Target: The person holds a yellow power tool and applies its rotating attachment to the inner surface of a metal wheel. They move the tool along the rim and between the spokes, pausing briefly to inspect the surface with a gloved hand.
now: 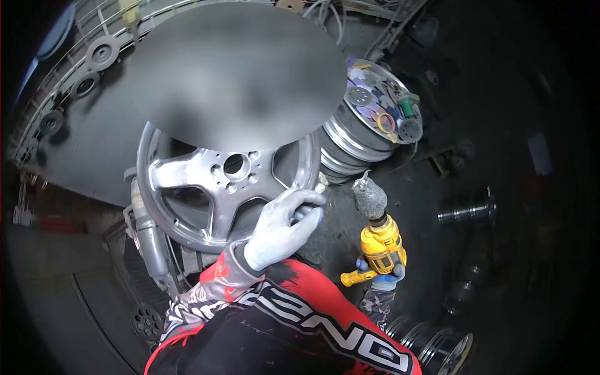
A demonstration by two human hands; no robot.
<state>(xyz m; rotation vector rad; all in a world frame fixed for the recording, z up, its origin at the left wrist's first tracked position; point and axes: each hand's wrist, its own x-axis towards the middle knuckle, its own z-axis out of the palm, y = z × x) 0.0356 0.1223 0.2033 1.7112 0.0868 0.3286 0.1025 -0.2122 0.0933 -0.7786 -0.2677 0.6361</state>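
Note:
A grey metal car wheel (pixel 215 215) with wide spokes lies in front of me, its upper part hidden by a blurred oval. My left hand (pixel 284 225), in a whitish glove, is over the rim's lower right edge. Its fingers are curled in towards the thumb; whether they hold anything is hidden. To the right of the wheel, my right hand (pixel 392 278), in a blue-grey glove, is wrapped round a yellow power drill (pixel 382 244). The drill points away from me and has a rough grey, rounded polishing head (pixel 370 197) on its end, apart from the wheel.
Beyond the drill, stacked wheels (pixel 350 140) carry sanding discs (pixel 359 95), a tape roll (pixel 385 122) and a green item (pixel 408 106). A grey cylindrical tool (pixel 149 240) is left of the wheel. More wheels (pixel 453 353) lie lower right. Round discs (pixel 102 53) line the upper left edge.

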